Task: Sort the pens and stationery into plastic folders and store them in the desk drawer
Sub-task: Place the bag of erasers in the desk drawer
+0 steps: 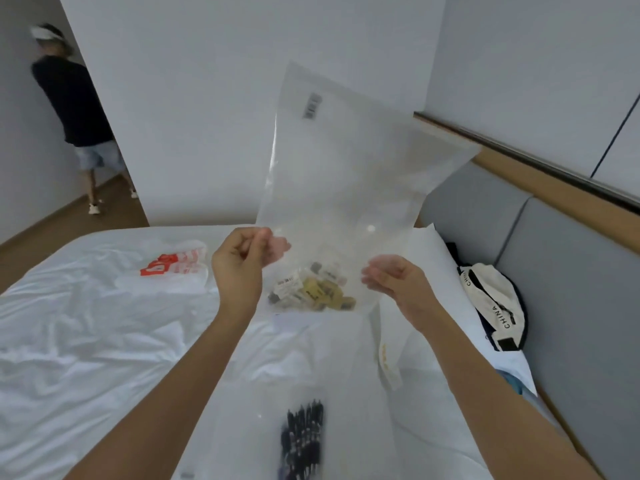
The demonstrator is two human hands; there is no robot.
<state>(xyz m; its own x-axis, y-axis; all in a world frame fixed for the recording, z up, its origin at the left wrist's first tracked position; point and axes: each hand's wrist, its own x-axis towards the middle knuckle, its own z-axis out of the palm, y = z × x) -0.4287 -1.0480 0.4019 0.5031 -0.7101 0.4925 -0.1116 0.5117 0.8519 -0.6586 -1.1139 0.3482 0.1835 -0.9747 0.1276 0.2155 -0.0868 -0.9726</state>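
Both hands hold a clear, glossy plastic folder (pixel 346 174) upright above the bed (pixel 86 341), long axis vertical. The left hand (pixel 239 268) pinches its left edge; the right hand (pixel 394 282) cups its right edge. Small boxy erasers (pixel 311 289) pool at its bottom. Dark pens (pixel 303 441) lie in another folder near the bed's near edge.

Single head-mounted wide-angle view, aimed forward and slightly down over a bed (pixel 86 323). Both forearms are seen entering from the bottom edge at close range; far wall (pixel 207 98) and headboard (pixel 554 271) are bent by lens distortion.
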